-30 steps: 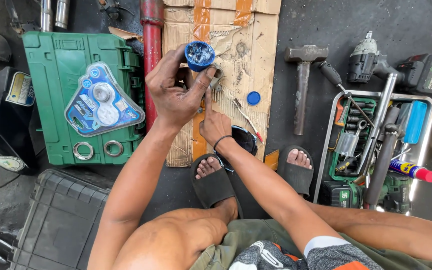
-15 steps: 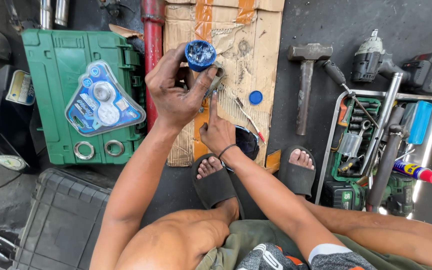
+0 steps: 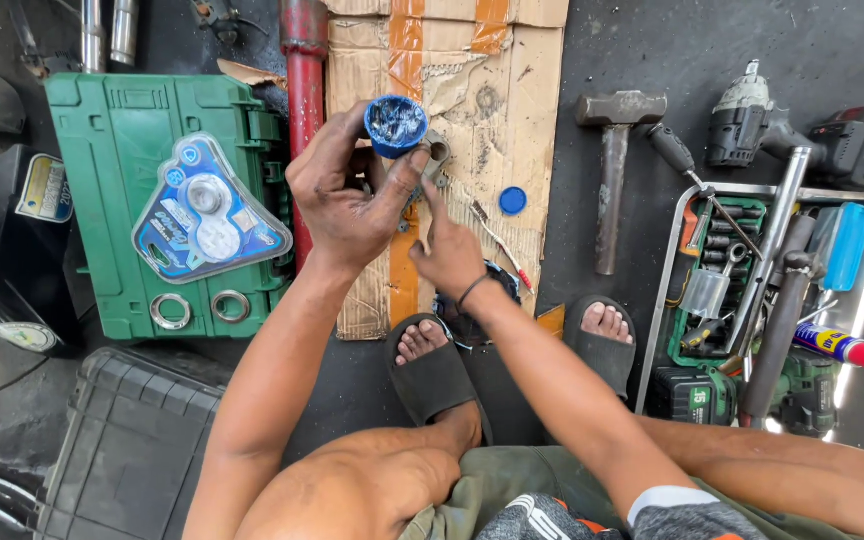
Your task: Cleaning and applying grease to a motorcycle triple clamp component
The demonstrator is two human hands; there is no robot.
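My left hand [image 3: 347, 195] holds up a small blue tub of grey grease [image 3: 395, 124], open at the top, together with a small grey metal part [image 3: 436, 152] beside it. My right hand [image 3: 449, 252] is just below and to the right, with its forefinger raised and touching that metal part. A dark band circles the right wrist. The tub's blue lid [image 3: 513, 200] lies on the cardboard sheet [image 3: 522, 110] to the right of both hands.
A green tool case [image 3: 132, 130] on the left carries a blister pack [image 3: 207, 215] and two metal rings [image 3: 198, 308]. A red pipe [image 3: 304, 90], a hammer [image 3: 612, 170], an impact wrench [image 3: 802, 135] and a metal tray of tools [image 3: 762, 300] lie around. My sandalled feet [image 3: 512, 350] rest below.
My right hand has lifted slightly and its forefinger now reaches up to the metal part by the tub. My left hand keeps holding the tub in much the same place.
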